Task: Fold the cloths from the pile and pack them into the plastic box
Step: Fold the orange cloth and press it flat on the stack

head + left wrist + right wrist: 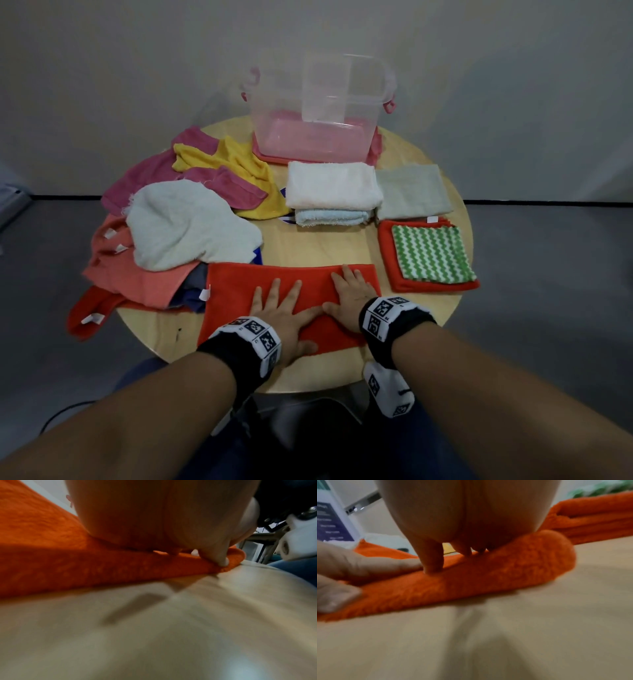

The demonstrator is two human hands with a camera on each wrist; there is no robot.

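Observation:
An orange-red cloth [236,291] lies folded into a long strip at the near edge of the round wooden table [308,240]. My left hand [284,308] lies flat on its middle with fingers spread. My right hand [349,291] presses flat on its right part, thumbs nearly meeting. In the wrist views the left hand [163,520] and the right hand [467,513] rest on the orange-red cloth [51,554] [488,574]. The clear plastic box [315,116] with pink handles stands at the far side. The unfolded pile [178,219] sits on the left.
Folded cloths lie mid-table: a white one on a light blue one [332,192], a pale green one [412,192], and a green zigzag cloth on a red one [431,253]. A red cloth [89,311] hangs over the left edge.

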